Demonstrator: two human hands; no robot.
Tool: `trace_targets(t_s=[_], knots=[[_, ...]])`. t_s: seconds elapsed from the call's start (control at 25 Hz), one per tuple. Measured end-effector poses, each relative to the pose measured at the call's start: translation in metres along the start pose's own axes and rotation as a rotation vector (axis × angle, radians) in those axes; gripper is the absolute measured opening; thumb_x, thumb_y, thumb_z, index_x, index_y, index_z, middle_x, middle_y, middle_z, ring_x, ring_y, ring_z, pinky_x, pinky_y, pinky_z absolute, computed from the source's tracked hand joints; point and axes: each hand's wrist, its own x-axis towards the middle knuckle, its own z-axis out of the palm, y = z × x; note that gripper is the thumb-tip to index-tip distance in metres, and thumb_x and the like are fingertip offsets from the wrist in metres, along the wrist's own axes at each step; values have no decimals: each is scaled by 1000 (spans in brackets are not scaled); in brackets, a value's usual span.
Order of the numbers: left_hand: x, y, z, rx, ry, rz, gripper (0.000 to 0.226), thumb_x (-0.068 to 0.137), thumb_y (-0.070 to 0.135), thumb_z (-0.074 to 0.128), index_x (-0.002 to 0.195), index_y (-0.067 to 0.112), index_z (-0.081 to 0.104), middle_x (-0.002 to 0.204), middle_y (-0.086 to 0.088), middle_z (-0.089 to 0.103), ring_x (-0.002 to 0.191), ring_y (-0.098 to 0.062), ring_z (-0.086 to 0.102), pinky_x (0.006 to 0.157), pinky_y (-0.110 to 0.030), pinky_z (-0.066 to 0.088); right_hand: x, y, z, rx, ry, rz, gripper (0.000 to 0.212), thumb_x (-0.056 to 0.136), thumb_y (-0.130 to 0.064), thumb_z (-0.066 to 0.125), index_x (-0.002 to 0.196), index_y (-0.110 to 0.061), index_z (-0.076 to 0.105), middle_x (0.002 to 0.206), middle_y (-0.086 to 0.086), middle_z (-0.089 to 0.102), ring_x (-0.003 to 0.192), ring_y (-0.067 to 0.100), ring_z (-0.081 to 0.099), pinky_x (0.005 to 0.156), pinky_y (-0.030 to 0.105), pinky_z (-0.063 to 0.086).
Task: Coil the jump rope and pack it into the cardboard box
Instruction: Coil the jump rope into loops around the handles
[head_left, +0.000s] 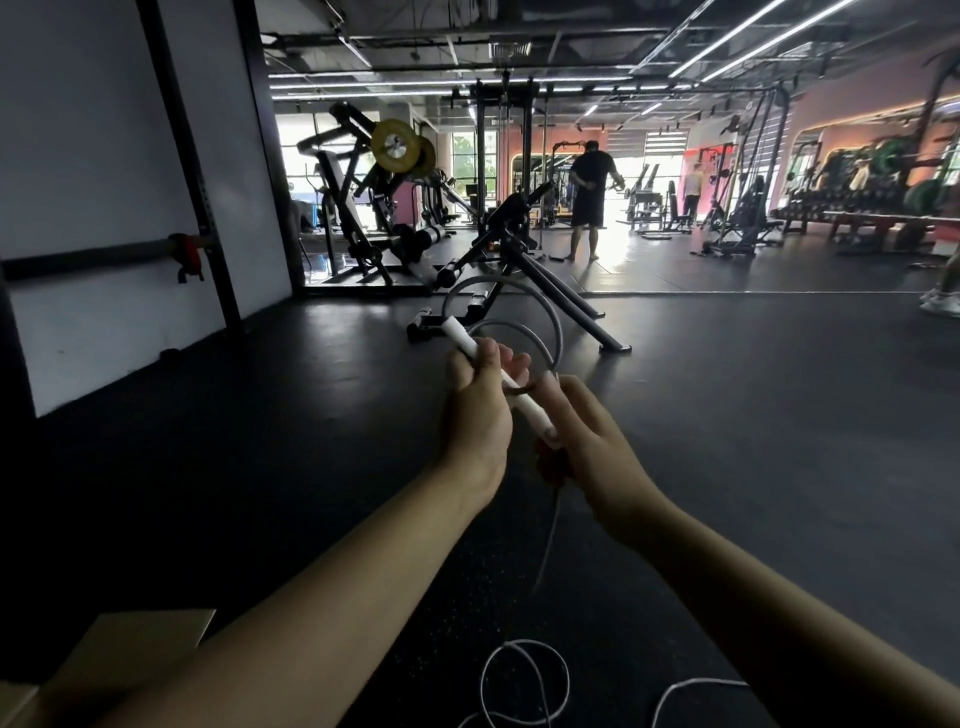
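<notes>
My left hand (480, 410) grips the white handles (462, 339) of the jump rope, held out in front of me at chest height. My right hand (587, 439) holds the lower end of a handle and the rope beside it. Grey rope loops (556, 332) arch up beyond my hands. More of the rope (524, 675) hangs down and lies in loose curls on the black floor near my feet. The cardboard box (119, 660) sits at the lower left, partly hidden behind my left forearm, its flap open.
A black bench machine (511, 270) stands just past my hands. A white wall panel (104, 208) with a black rack upright is at left. Gym machines fill the back, and a person (589, 192) stands far off. Dark rubber floor surrounds me.
</notes>
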Motion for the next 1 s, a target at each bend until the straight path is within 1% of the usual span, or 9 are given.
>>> trace_targets(t_s=[0.16, 0.28, 0.4, 0.48, 0.56, 0.64, 0.76, 0.88, 1.0], knots=[[-3, -7, -14, 107, -31, -23, 22, 108, 28, 43, 120, 13, 54, 105, 3, 72, 98, -12, 71, 102, -36, 52, 10, 5, 5, -72, 164, -30, 50, 95, -54, 61, 102, -5, 60, 75, 3, 52, 64, 18, 46, 54, 34, 41], [1, -6, -42, 70, -2, -112, 32, 102, 26, 56, 122, 3, 62, 112, -13, 74, 105, -27, 73, 94, -39, 58, 14, 0, -3, -160, 76, -42, 25, 101, -35, 58, 92, -13, 57, 71, -2, 51, 64, 18, 45, 55, 36, 39], [5, 0, -67, 145, -24, -152, 22, 93, 17, 68, 115, 9, 67, 113, -18, 73, 95, -23, 74, 84, -36, 60, 16, -9, -14, -461, -50, -95, 19, 105, -29, 47, 95, -16, 55, 76, -3, 54, 70, 17, 50, 65, 41, 44], [15, 11, -81, 268, -30, -131, 47, 85, 12, 77, 127, 19, 59, 126, -13, 70, 105, -21, 71, 90, -36, 57, 16, -14, -21, -643, -132, -120, 16, 107, -24, 43, 98, -17, 54, 78, -3, 54, 70, 16, 50, 68, 41, 47], [24, 28, -90, 590, -159, 57, 69, 77, 25, 85, 137, 29, 51, 135, 0, 63, 123, -16, 60, 100, -32, 49, 17, -22, -28, -723, -224, -103, 15, 107, -24, 42, 101, -18, 54, 81, -2, 56, 71, 15, 53, 71, 43, 50], [28, 45, -84, 993, -477, 247, 79, 70, 48, 88, 139, 36, 51, 138, 14, 61, 129, -2, 54, 107, -27, 41, 19, -28, -31, -786, -315, -91, 13, 107, -26, 44, 102, -19, 54, 84, -3, 57, 73, 14, 54, 75, 43, 52], [26, 56, -55, 1381, -759, 227, 67, 72, 49, 86, 131, 34, 59, 119, 17, 70, 108, 3, 63, 90, -20, 49, 26, -32, -30, -781, -405, -157, 18, 104, -29, 51, 109, -12, 51, 94, -1, 62, 82, 14, 56, 84, 46, 50], [31, 54, -40, 1490, -798, 169, 35, 78, 44, 83, 102, 21, 72, 89, 1, 76, 83, -14, 71, 76, -38, 56, 23, -34, -29, -652, -427, -174, 47, 94, -59, 53, 112, -18, 40, 106, 9, 75, 92, 30, 69, 86, 53, 55], [28, 49, -43, 1301, -876, 37, 30, 87, 39, 76, 100, 12, 73, 81, 0, 78, 74, -10, 73, 78, -32, 55, 20, -34, -37, -607, -456, -204, 33, 99, -49, 52, 113, -22, 40, 96, 14, 76, 77, 33, 63, 75, 58, 52]])
